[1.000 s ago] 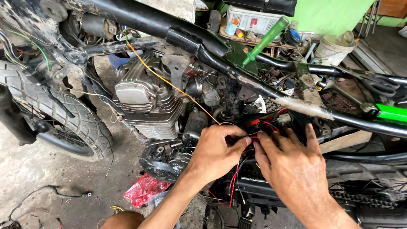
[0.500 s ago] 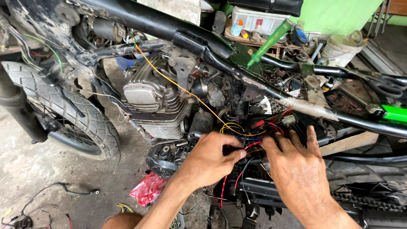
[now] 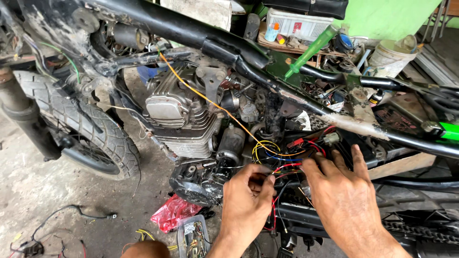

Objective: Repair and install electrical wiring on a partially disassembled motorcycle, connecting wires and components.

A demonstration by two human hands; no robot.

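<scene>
**A:** What containers do you log?

**B:** I note a clear plastic box (image 3: 192,236) on the concrete floor (image 3: 43,191), at the bottom edge of my view, packed with small wires and bits. A crumpled red bag (image 3: 174,213) lies just beside it. Far back, a white crate (image 3: 299,24) and a white bucket (image 3: 389,52); contents of both too small to tell.

**A:** Hands?

**B:** My left hand (image 3: 246,198) has its grip curled shut on the wire bundle (image 3: 282,160), fingertips pinching red and dark strands. My right hand (image 3: 342,196) lies flat, fingers spread and loose, tips touching the same bundle; it holds nothing. The bundle sits under the black frame tube (image 3: 210,40), right of the engine (image 3: 184,117).

**A:** Room to move?

**B:** Tight. Frame above, chain (image 3: 420,229) at lower right, engine left. Open floor only toward the knobby front tyre (image 3: 95,129).

**A:** Surfaces?

**B:** Finned grey metal, greasy; tube paint flaking; wires glossy yellow, red, blue.
</scene>
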